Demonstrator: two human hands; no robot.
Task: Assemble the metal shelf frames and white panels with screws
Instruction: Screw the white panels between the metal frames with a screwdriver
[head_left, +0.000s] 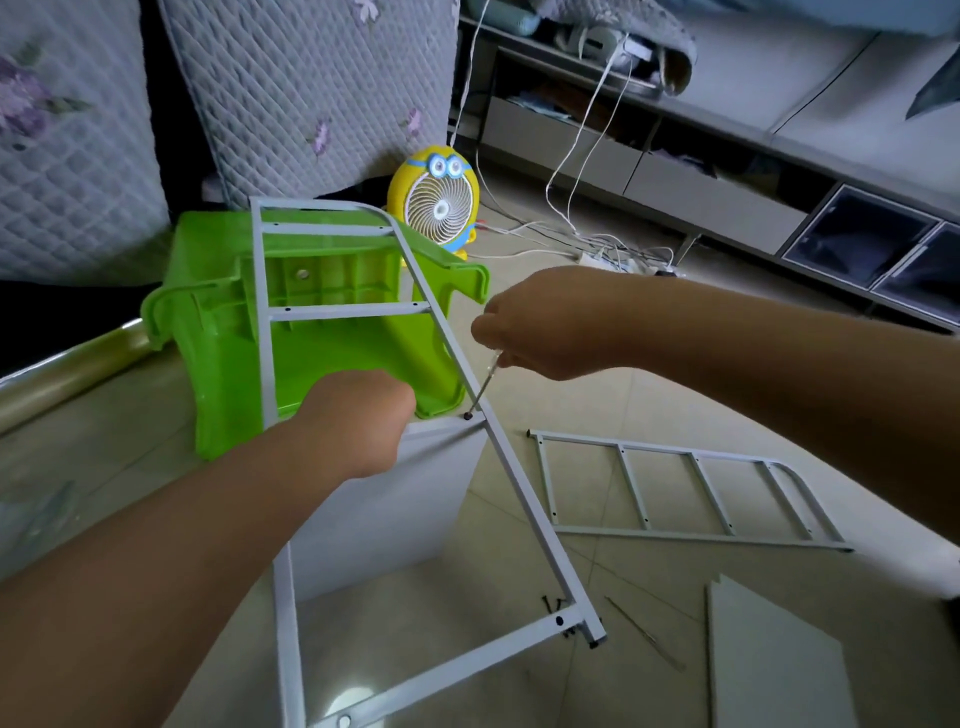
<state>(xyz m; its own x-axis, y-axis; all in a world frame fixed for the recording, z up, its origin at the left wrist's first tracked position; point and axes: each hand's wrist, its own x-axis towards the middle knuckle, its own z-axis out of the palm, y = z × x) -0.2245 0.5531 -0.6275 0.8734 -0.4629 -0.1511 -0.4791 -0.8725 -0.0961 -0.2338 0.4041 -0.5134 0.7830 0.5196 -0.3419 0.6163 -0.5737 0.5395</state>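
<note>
While right hand (540, 322) tight round screwdriver (485, 387), left hand (358, 421) curled over white panel (395, 509), green stool (337, 358) behind frame (524, 499)

Left hand (358, 421), right hand (540, 322), both curled

- My frame (511, 475): painted metal, matt white.
- Stool (332, 332): glossy green plastic.
- Floor (649, 405): smooth shiny tile.
- Cushion (311, 88): quilted grey cloth.

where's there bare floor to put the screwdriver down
Bare tile lies between the spare frame and the power strip with its cables. Another open patch sits inside the held frame, between the white panel and the bottom crossbar. Crowded: the frame's foot, with loose screws and a thin rod.
</note>
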